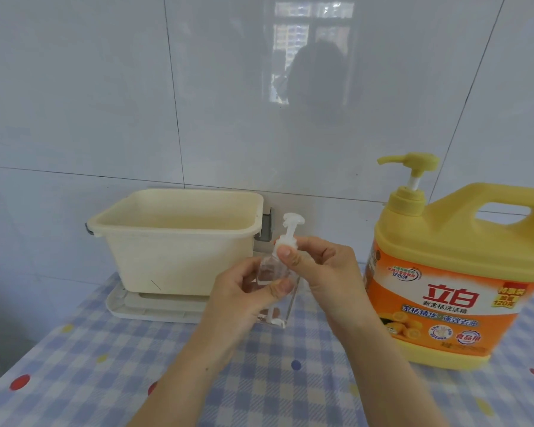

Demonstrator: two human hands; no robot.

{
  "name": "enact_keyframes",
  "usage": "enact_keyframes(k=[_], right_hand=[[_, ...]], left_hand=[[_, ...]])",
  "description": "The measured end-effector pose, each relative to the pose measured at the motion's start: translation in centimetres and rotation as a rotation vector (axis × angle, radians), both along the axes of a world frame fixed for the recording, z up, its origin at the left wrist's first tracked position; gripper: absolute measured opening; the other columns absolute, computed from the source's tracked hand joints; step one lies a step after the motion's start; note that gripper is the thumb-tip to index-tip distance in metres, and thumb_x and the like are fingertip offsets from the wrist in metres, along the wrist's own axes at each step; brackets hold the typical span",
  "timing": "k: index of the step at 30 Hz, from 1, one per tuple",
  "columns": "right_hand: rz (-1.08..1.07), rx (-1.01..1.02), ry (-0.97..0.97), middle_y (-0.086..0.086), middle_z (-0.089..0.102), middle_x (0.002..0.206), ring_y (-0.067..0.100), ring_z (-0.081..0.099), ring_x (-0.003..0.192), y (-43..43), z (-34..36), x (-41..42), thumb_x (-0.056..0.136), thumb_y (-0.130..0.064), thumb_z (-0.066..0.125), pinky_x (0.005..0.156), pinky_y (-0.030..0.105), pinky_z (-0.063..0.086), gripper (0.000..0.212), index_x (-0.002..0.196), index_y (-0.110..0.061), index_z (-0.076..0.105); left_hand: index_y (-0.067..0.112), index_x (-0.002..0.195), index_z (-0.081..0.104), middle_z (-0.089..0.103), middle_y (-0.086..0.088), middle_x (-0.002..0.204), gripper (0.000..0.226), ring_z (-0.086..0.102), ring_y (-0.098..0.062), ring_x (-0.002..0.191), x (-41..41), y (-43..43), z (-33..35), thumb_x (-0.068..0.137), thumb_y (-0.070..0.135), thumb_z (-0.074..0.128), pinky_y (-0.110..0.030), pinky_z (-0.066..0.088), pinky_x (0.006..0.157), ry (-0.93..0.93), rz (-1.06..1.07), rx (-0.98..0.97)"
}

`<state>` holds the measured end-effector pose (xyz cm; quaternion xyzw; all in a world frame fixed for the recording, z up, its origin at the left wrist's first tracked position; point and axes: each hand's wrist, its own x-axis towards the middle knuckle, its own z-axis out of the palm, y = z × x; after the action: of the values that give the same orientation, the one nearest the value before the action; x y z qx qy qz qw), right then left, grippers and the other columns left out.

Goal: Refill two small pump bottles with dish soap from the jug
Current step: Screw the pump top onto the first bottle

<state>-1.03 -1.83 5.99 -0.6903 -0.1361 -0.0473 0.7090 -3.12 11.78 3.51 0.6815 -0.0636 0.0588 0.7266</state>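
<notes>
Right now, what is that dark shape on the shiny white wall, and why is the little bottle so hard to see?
Head view: the glossy white tiled wall mirrors a bright window and the person's dark outline; the small clear plastic pump bottle is see-through, so it blends in.

Over by the right edge the jug (438, 251) is glowing yellow, its label (444, 303) blazing orange; the small pump bottle (267, 271) is showing clear, white-topped; the tub (179, 251) is looking cream; the tablecloth (105, 365) is flashing blue-and-white checks, dotted red, yellow, blue.

Glossy white tiled wall (105, 87), checked tablecloth (90, 365).
</notes>
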Motion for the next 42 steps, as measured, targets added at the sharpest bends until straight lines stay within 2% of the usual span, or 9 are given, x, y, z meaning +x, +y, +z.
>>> enact_keyframes(k=[5, 9, 15, 20, 23, 28, 33, 38, 42], right_hand=[[0.287, 0.013, 0.031, 0.009, 0.076, 0.097, 0.017, 0.071, 0.095, -1.8, 0.9, -0.2, 0.077, -0.032, 0.071, 0.083, 0.021, 0.053, 0.038, 0.105, -0.008, 0.073], [0.417, 0.021, 0.04, 0.017, 0.071, 0.109, 0.029, 0.065, 0.109, -2.2, 0.8, -0.4, 0.081, -0.039, 0.072, 0.1, 0.035, 0.049, 0.045, 0.114, -0.008, 0.071], [0.271, 0.088, -0.009, 0.014, 0.075, 0.089, 0.022, 0.072, 0.084, -0.7, 1.5, -1.0, 0.078, -0.024, 0.066, 0.073, 0.023, 0.055, 0.029, 0.098, -0.004, 0.075], [0.055, 0.078, -0.043, 0.014, 0.071, 0.102, 0.019, 0.072, 0.086, 0.4, 1.3, -1.1, 0.068, -0.029, 0.073, 0.063, 0.02, 0.055, 0.027, 0.086, -0.011, 0.079], [-0.028, 0.072, -0.056, 0.006, 0.071, 0.102, 0.018, 0.069, 0.094, 0.7, 0.7, -0.9, 0.062, -0.036, 0.075, 0.07, 0.026, 0.056, 0.024, 0.077, -0.019, 0.08], [-0.12, -0.034, -0.068, -0.009, 0.072, 0.095, 0.014, 0.064, 0.104, 1.0, 0.1, -0.4, 0.072, -0.033, 0.078, 0.09, 0.043, 0.053, 0.008, 0.077, -0.028, 0.08], [0.014, 0.006, -0.002, 0.001, 0.077, 0.087, 0.016, 0.072, 0.087, 0.6, 1.1, -0.8, 0.073, -0.029, 0.076, 0.073, 0.024, 0.055, 0.02, 0.088, -0.016, 0.079], [0.134, 0.094, -0.108, 0.007, 0.073, 0.103, 0.008, 0.069, 0.095, 0.3, 2.9, -1.5, 0.071, -0.026, 0.082, 0.081, 0.016, 0.052, 0.045, 0.114, -0.018, 0.07], [-0.035, 0.077, -0.182, 0.007, 0.075, 0.08, 0.005, 0.069, 0.073, 1.9, 3.5, -1.8, 0.07, -0.016, 0.081, 0.067, 0.013, 0.052, 0.014, 0.083, -0.015, 0.076]], left_hand=[[0.014, 0.09, 0.077, 0.074, -0.01, 0.088, 0.038, 0.073, -0.023, 0.078, 0.1, 0.9, 0.2, 0.058, 0.031, 0.089, -0.035, 0.058, 0.058, 0.123, -0.334, -0.193], [0.015, 0.089, 0.078, 0.075, -0.007, 0.087, 0.052, 0.072, -0.023, 0.08, 0.1, 1.2, 0.0, 0.046, 0.039, 0.095, -0.035, 0.059, 0.064, 0.137, -0.534, -0.248], [0.018, 0.086, 0.078, 0.076, -0.011, 0.092, 0.03, 0.072, -0.03, 0.09, -0.2, 0.7, 0.4, 0.057, 0.025, 0.083, -0.036, 0.058, 0.065, 0.017, -0.198, -0.156], [0.021, 0.091, 0.076, 0.077, -0.004, 0.09, 0.031, 0.073, -0.023, 0.091, -0.7, -0.3, 0.5, 0.062, 0.029, 0.079, -0.04, 0.058, 0.076, -0.085, -0.013, -0.043], [0.022, 0.089, 0.074, 0.076, 0.0, 0.082, 0.029, 0.072, -0.012, 0.078, -0.9, -0.8, 0.3, 0.062, 0.031, 0.077, -0.022, 0.055, 0.066, -0.148, 0.063, 0.011], [0.029, 0.087, 0.073, 0.075, 0.003, 0.082, 0.033, 0.071, -0.012, 0.077, -0.9, -1.2, -0.3, 0.058, 0.044, 0.076, -0.031, 0.058, 0.069, -0.169, 0.179, 0.085], [0.023, 0.092, 0.073, 0.076, 0.003, 0.084, 0.038, 0.072, -0.012, 0.081, -0.7, -0.8, -0.1, 0.059, 0.04, 0.077, -0.02, 0.055, 0.067, -0.167, 0.172, 0.061], [0.024, 0.083, 0.073, 0.076, 0.005, 0.08, 0.031, 0.071, -0.012, 0.079, -1.0, -0.5, -0.1, 0.056, 0.034, 0.082, -0.027, 0.056, 0.072, -0.131, 0.08, 0.054], [0.029, 0.082, 0.071, 0.076, 0.007, 0.083, 0.028, 0.07, -0.011, 0.081, -1.1, -0.5, -0.4, 0.059, 0.035, 0.085, -0.026, 0.054, 0.077, -0.14, 0.08, 0.145]])
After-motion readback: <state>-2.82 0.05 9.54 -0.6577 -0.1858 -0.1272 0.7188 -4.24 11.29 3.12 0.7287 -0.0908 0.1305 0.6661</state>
